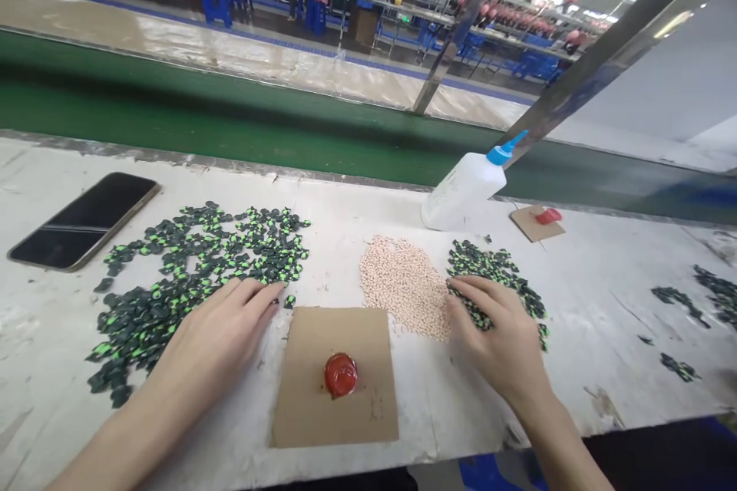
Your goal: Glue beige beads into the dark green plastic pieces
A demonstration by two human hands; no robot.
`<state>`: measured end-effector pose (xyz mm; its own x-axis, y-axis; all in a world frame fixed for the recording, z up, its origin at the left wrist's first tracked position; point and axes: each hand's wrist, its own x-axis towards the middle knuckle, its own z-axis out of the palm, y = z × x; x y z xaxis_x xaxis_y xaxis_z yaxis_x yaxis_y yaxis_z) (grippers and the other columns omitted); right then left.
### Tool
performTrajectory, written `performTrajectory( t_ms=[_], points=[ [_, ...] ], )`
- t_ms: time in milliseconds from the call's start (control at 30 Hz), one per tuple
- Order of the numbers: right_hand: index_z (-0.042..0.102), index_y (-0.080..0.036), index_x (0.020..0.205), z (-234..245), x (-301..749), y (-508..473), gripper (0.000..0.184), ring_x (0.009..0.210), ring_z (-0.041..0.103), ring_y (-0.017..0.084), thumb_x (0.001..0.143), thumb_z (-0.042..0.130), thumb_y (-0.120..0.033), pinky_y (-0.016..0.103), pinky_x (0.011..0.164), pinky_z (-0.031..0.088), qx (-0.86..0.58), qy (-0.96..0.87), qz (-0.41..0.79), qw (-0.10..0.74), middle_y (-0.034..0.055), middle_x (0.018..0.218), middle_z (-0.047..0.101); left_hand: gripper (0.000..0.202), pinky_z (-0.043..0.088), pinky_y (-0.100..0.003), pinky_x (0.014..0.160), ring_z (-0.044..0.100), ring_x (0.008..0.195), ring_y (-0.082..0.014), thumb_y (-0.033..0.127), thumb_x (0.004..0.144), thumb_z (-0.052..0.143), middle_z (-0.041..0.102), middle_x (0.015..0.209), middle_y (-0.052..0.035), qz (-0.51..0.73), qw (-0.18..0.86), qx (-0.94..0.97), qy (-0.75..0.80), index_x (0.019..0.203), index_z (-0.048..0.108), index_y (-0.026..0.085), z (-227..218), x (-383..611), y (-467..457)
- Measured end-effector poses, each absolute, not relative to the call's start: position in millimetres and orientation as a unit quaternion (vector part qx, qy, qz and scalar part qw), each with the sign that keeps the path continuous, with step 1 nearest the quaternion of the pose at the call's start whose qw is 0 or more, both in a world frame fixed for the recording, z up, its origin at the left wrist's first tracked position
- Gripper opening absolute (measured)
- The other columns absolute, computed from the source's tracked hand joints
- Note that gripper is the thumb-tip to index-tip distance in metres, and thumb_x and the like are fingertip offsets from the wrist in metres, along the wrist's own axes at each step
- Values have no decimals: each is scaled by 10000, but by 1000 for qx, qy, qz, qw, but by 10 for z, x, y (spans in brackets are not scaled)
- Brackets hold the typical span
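- Smartphone (86,221): lying screen-up, dark, at the far left of the white worktable (604,307).
- White squeeze bottle (464,189), blue nozzle: resting tilted near the table's back edge.
- Cardboard square (322,406): lying at the near edge, carrying a red blob (341,374).
- Smaller cardboard piece (530,228): sitting near the bottle.
- Green conveyor belt (230,119): running behind the table.
- Blue stools (216,1): standing beyond.

1. We see a wide scatter of small, flat, dark-and-bright-green plastic pieces (196,261) lying loose under and beyond the fingertips of our left hand (222,326).
2. A smaller heap of dark green plastic pieces (500,272) lies beneath our right hand (498,341), touching its spread fingers.
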<state>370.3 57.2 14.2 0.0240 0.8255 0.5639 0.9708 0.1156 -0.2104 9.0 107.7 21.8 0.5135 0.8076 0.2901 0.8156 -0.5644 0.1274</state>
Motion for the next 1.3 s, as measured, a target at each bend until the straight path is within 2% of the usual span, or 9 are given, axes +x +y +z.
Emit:
performTrajectory(
  t_ms=[133,333,533,733,833,967,1067,1167,1300],
  points=[
    [808,-221,959,174,3375,704,239,855,699,285,964,574,-269,435,776,566,-630,-736,-46,243,107,957,804,497,515,-331,569,684,687,-242,321,1094,292,688,978,-124,-195,-16,-855,-479,1174,747,135,194,57,1077],
    [781,-239,804,136,3270,830,292,756,700,261,912,517,-177,387,691,530,-641,-725,5,254,90,825,799,240,517,-253,530,672,604,-181,409,1024,512,702,822,-7,-299,-168,-775,-530,972,686,253,365,52,962],
    [813,-247,852,246,3296,836,247,821,752,281,901,571,-259,438,767,581,-659,-675,81,322,93,870,838,169,487,-183,426,654,501,-149,393,949,639,709,638,45,-322,-224,-726,-565,827,676,281,569,70,835],
    [811,-217,867,492,3294,582,196,674,789,249,910,716,-383,361,588,629,-659,-594,215,409,98,790,843,148,521,-145,440,640,457,-110,261,934,653,704,583,79,-413,-360,-655,-520,868,778,307,707,378,579],
    [803,-234,826,562,3159,378,294,560,742,205,886,766,-519,307,509,614,-609,-552,342,457,64,683,806,139,563,-141,469,703,490,-115,215,926,696,770,637,62,-417,-475,-624,-459,854,794,284,758,659,442],
    [803,-269,774,629,2895,169,206,546,687,127,770,910,-446,200,533,582,-540,-412,526,512,1,642,762,146,608,-183,582,740,549,-141,122,923,695,822,751,-20,-396,-470,-671,-415,960,813,200,764,926,359],
    [802,-265,741,690,2786,93,235,574,706,132,726,939,-455,180,557,598,-574,-376,528,501,-1,646,763,239,604,-213,643,769,652,-172,60,952,617,828,816,-64,-388,-424,-726,-378,1026,813,173,733,967,348],
    [824,-266,759,717,2795,65,157,582,751,181,793,892,-404,217,546,642,-580,-439,506,463,29,661,790,268,595,-251,676,759,681,-186,74,968,581,821,824,-63,-385,-427,-724,-382,960,814,208,713,946,342],
    [849,-301,832,680,2813,33,31,617,796,191,847,844,-274,207,569,660,-540,-489,503,465,27,726,826,138,507,-233,536,606,492,-134,251,882,684,689,576,12,-322,-639,-543,-441,806,796,227,746,934,334]
  ],
)
